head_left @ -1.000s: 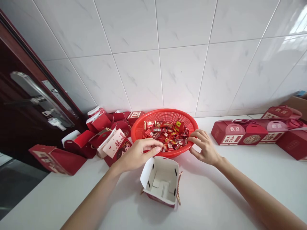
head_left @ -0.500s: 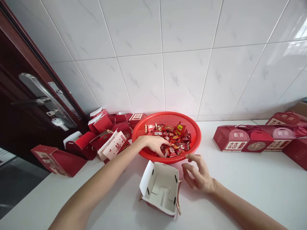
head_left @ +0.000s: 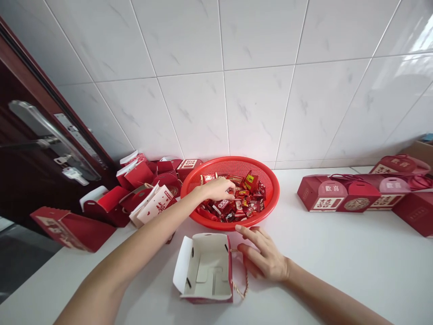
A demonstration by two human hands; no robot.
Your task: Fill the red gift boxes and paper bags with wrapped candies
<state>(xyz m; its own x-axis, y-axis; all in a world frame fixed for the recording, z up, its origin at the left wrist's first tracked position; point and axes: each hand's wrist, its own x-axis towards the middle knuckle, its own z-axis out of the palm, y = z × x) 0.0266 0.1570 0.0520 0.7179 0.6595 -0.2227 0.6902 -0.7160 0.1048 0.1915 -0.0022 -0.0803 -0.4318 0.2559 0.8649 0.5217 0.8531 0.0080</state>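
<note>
My left hand (head_left: pixel 219 188) is inside a red plastic basket (head_left: pixel 274 198), over a heap of wrapped candies (head_left: pixel 238 205). Its fingers are curled together, and what they hold, if anything, is hidden. In front of the basket an opened gift box (head_left: pixel 214 266) shows its white inside, one flap raised on the left and a twisted cord handle (head_left: pixel 246 289) at the right. Just right of this box is my right hand (head_left: pixel 265 255), fingers bent and apart with nothing in them, the fingertips near the basket's front rim and the cord.
Several red gift boxes (head_left: pixel 101 205) and a white printed one (head_left: pixel 157 203) crowd the left by a dark door (head_left: pixel 20 180). More red boxes (head_left: pixel 338 194) stand in a row at the right. A tiled wall (head_left: pixel 253 108) rises behind the white tabletop (head_left: pixel 291 307).
My left hand has lifted and drawn back slightly within the candies, its fingers curling together. The opened box has turned and shifted left. My right hand has moved a little left.
</note>
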